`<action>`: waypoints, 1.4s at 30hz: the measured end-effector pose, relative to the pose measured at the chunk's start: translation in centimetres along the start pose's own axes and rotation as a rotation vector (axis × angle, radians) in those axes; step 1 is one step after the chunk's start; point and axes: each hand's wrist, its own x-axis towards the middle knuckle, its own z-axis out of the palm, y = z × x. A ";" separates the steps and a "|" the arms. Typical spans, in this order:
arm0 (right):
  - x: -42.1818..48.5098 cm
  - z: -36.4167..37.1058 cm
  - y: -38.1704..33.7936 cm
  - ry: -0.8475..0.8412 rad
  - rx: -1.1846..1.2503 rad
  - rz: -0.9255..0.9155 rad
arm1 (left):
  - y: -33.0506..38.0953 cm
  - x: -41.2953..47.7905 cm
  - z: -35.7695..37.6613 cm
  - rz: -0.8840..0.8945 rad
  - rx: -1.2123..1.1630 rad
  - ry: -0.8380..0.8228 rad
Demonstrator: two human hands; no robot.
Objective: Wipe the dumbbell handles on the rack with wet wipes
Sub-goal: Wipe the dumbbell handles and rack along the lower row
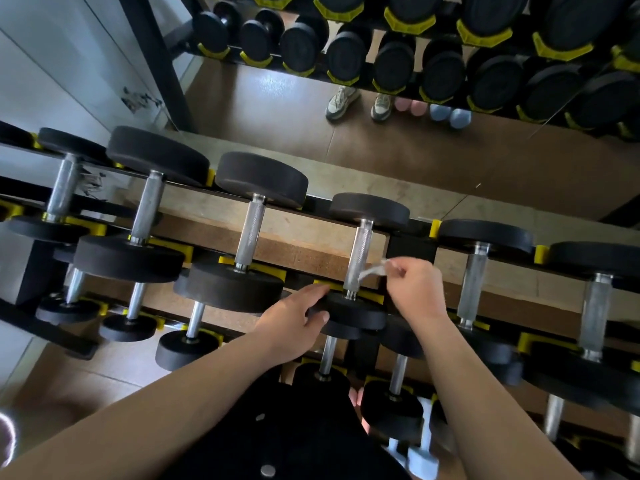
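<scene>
- The wet wipe [372, 270] is pinched in the right grip [415, 289], whose fingers are curled round it. It is laid against the knurled handle [358, 258] just left of that grip.
- The near head [353, 315] of the same dumbbell is held by the left grip [294, 322], with thumb and fingers curved over its rim.
- The handle is found between the two grips, on the upper tier of the rack [410, 249].
- Other dumbbells [249, 230] are ranged on either side of the grips.
</scene>
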 end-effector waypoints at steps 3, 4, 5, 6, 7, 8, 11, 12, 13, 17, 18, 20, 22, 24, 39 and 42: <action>1.3 0.6 -1.4 0.223 0.075 -0.001 | -0.1 0.1 0.0 -0.016 -0.008 -0.010; 1.5 1.2 -1.8 0.238 0.099 -0.009 | -0.1 0.1 0.0 -0.014 -0.007 -0.007; 1.5 1.9 -2.3 0.221 0.120 -0.019 | -0.2 0.2 0.0 -0.008 -0.001 -0.005; 1.2 2.6 -2.6 0.183 0.124 -0.037 | -0.1 0.2 -0.1 -0.003 0.008 -0.006; 0.8 3.4 -2.7 0.140 0.111 -0.052 | -0.1 0.3 -0.2 -0.004 0.017 -0.010; 0.5 4.1 -2.5 0.106 0.094 -0.055 | -0.1 0.3 -0.3 -0.009 0.022 -0.011; -1.0 4.5 -1.3 0.016 0.016 -0.060 | -0.1 0.2 0.0 -0.019 0.022 -0.003; -1.4 4.1 -1.0 -0.023 0.002 -0.062 | -0.1 0.3 0.1 -0.019 0.020 -0.002; -1.6 3.5 -0.6 -0.077 -0.001 -0.046 | -0.1 0.3 0.1 -0.022 0.017 -0.002; -1.6 1.1 -0.5 -0.227 0.033 -0.017 | -0.2 0.3 -0.1 -0.014 0.007 -0.007; -1.3 0.7 -0.5 -0.153 0.023 -0.033 | -0.3 0.3 -0.2 -0.011 0.003 -0.010; -0.4 0.2 -0.8 0.104 0.004 -0.121 | -0.4 0.3 -0.2 -0.016 -0.013 -0.011; 0.5 0.2 -1.9 0.305 -0.035 -0.266 | -0.3 0.3 -0.1 -0.016 -0.023 -0.006; 1.1 1.3 -3.2 0.283 -0.123 -0.372 | -0.3 0.4 -0.2 -0.010 -0.031 -0.002; -0.9 0.5 -1.6 -0.472 -0.454 -0.486 | -1.0 0.2 -0.1 0.025 -0.055 0.016; -1.2 -0.5 -1.9 -0.542 -0.264 -0.298 | -0.8 0.2 -0.2 0.022 -0.061 0.014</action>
